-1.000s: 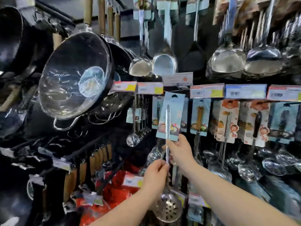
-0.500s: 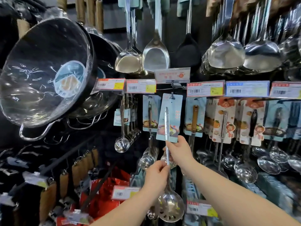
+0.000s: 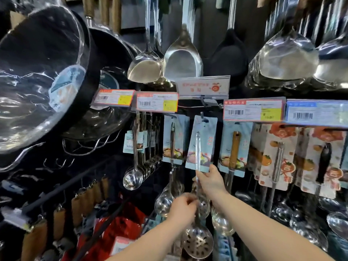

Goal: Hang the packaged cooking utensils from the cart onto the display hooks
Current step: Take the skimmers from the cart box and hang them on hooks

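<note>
A steel slotted ladle [image 3: 197, 240] on a pale blue backing card [image 3: 203, 142] hangs slanted in front of the display. The card's top hole sits at the tip of a display hook [image 3: 204, 107], under a small promo sign. My left hand [image 3: 183, 209] grips the ladle's thin handle low down, just above the perforated bowl. My right hand [image 3: 211, 178] pinches the card's bottom edge and the handle. The cart is out of view.
Similar carded ladles [image 3: 172, 140] hang left and right of the hook, with price tags [image 3: 157, 102] above. Large plastic-wrapped woks [image 3: 37, 76] jut out at upper left. Steel spatulas [image 3: 181, 59] hang overhead. Red packages [image 3: 120, 228] lie low down.
The view has moved closer to the rack. The carded ladle has risen, and its top hole has moved up to the hook's tip. Both hands keep their hold.
</note>
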Tool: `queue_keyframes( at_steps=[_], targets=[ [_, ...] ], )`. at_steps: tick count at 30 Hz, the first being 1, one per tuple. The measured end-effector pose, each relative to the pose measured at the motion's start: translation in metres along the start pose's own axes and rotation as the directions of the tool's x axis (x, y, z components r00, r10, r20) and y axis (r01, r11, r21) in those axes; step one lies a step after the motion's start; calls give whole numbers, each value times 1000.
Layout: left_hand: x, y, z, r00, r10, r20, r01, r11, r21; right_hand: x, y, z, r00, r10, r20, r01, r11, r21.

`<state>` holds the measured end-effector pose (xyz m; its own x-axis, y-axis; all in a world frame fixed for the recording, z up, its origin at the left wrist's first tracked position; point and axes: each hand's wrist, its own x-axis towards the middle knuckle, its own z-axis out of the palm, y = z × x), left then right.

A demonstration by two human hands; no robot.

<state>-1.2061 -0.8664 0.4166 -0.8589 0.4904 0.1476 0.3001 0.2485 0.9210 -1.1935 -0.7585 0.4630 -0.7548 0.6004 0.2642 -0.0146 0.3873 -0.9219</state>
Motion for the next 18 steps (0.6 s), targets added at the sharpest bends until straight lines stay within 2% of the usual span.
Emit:
queue_keyframes(
  at_steps=[4, 9, 14, 18],
  targets=[
    [20, -7, 7, 999, -5, -34, 6, 1000, 10, 21, 15, -1, 1000, -21, 5, 21, 998, -60],
    [35, -15, 6, 998, 19, -68, -17, 999, 30, 35, 21, -2, 998, 48, 42, -44, 996, -80],
    [31, -13, -3, 994, 78, -81, -67, 989, 130, 33, 15, -5, 994, 92, 62, -86, 991, -105],
    [14, -11, -18, 983, 171, -63, -150, 954, 259, 14, 6, -6, 995, 92, 35, -84, 978, -193]
  ],
)
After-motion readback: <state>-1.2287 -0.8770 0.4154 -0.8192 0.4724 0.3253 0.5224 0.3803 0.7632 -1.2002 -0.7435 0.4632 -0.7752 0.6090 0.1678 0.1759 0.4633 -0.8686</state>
